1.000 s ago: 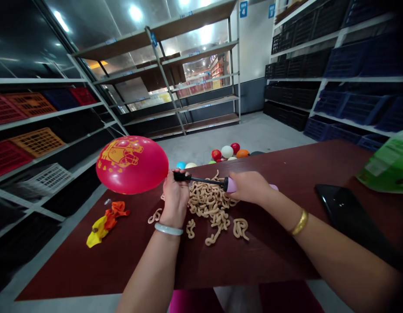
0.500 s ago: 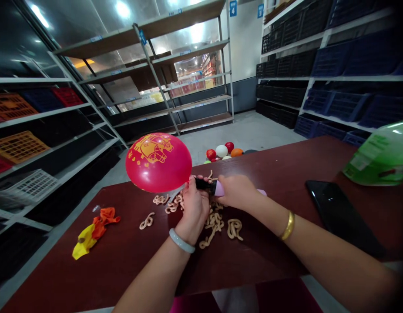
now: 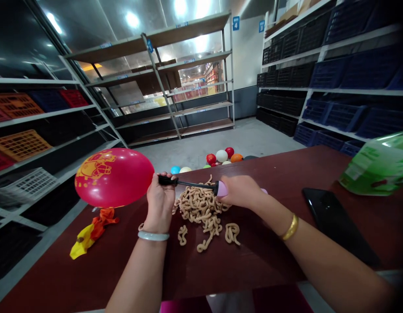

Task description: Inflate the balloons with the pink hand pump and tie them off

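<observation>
My left hand (image 3: 159, 200) is closed around the black nozzle end of a hand pump and the neck of a red balloon (image 3: 114, 177) with a yellow print, which is inflated and floats left of my hand. My right hand (image 3: 241, 192) grips the pump's pink barrel (image 3: 221, 188). The thin black rod (image 3: 195, 185) is drawn out between my hands. Both hands hover over a heap of tan, loop-shaped pieces (image 3: 201, 208) on the dark red table (image 3: 221, 261).
Limp orange and yellow balloons (image 3: 90, 231) lie on the table's left. A black phone (image 3: 335, 224) and a green plastic bag (image 3: 377, 167) sit at the right. Several inflated balloons (image 3: 221, 157) rest on the floor beyond the table. Shelving with crates lines both sides.
The pump was pushed in half a second ago, with my hands close together. Now my left hand and the balloon have moved left and the rod is extended again.
</observation>
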